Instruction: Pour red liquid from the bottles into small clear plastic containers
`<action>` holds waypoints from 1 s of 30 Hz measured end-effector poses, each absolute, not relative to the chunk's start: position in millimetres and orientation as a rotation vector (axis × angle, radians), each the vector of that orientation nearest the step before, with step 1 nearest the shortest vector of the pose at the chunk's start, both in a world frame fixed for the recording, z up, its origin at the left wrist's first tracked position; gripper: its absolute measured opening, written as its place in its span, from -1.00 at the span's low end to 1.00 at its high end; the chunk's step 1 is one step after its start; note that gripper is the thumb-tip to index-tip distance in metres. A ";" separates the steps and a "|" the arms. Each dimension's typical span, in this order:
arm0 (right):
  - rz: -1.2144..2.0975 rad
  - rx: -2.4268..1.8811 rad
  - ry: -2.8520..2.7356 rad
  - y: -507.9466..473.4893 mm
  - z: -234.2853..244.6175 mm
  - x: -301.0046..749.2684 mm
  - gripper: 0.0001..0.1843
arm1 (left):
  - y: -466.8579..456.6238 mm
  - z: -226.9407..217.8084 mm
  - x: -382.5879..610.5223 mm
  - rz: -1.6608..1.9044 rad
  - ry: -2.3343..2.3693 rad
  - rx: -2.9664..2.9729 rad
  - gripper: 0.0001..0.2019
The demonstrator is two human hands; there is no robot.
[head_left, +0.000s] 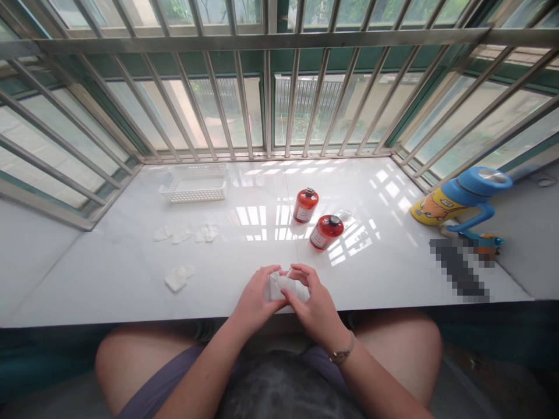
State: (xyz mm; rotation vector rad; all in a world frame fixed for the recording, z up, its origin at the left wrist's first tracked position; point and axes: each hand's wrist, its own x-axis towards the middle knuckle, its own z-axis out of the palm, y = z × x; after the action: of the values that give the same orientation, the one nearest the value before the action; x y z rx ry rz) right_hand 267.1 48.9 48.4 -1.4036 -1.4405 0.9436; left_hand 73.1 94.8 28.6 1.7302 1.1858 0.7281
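Observation:
Both hands meet at the near edge of the white windowsill [131, 279]. My left hand [255, 299] is wrapped round a small white packet [279, 286]. My right hand [312, 302] pinches at the top of that packet, where a thin white stick pokes out. Two red-brown bottles stand further back: one upright [305, 205] and one leaning [325, 231]. A clear wrapper [345, 215] lies beside them.
A white plastic basket [194, 185] sits at the back left. Several crumpled white pads [186, 234] and another one [179, 277] lie on the left. A blue and yellow bottle [458, 201] lies at the right. Metal window bars [266, 87] enclose the sill.

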 end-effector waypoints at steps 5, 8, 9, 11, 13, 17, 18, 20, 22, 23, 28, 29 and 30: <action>0.950 -1.392 -1.428 53.8 39.7 268.3 -0.49 | 94.4 29.4 73.6 0.728 1.202 1.736 -0.32; 0.929 -1.393 -1.400 52.6 32.3 269.2 -0.45 | 94.2 28.3 73.5 0.729 1.200 1.734 -0.31; 0.911 -1.395 -1.385 52.0 30.4 268.6 -0.43 | 94.1 28.0 73.5 0.730 1.201 1.731 -0.31; 0.887 -1.399 -1.352 51.5 28.2 266.3 -0.41 | 93.9 27.4 73.6 0.733 1.205 1.725 -0.30; 0.887 -1.405 -1.317 52.1 28.3 263.3 -0.40 | 93.9 27.2 73.8 0.733 1.207 1.722 -0.30; 0.829 -1.457 -1.284 54.5 31.1 258.9 -0.37 | 94.6 26.5 73.4 0.724 1.201 1.730 -0.31; 0.799 -1.465 -1.295 54.6 31.5 258.2 -0.34 | 94.8 26.2 73.1 0.724 1.196 1.737 -0.32; 0.777 -1.448 -1.335 53.2 31.8 257.1 -0.25 | 95.3 25.5 72.1 0.732 1.185 1.749 -0.33; 0.837 -1.394 -1.391 49.8 31.1 256.3 -0.12 | 95.8 24.9 71.3 0.735 1.173 1.750 -0.30; 0.880 -1.366 -1.414 47.5 30.4 256.2 -0.06 | 96.0 24.7 71.0 0.735 1.170 1.746 -0.28; 0.764 -1.463 -1.386 39.1 27.7 260.4 -0.25 | 96.3 24.8 71.3 0.709 1.194 1.733 -0.28; 0.718 -1.490 -1.371 38.6 28.5 261.7 -0.31 | 96.2 25.0 71.4 0.706 1.196 1.734 -0.29; 0.701 -1.493 -1.369 38.4 29.9 262.7 -0.33 | 96.1 25.2 71.6 0.705 1.196 1.736 -0.29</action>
State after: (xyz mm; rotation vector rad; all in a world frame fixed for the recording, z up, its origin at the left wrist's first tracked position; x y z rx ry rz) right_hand 262.7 38.4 29.9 -1.4930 -1.3691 0.7009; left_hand 71.6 96.1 25.2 1.7358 1.1960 0.7052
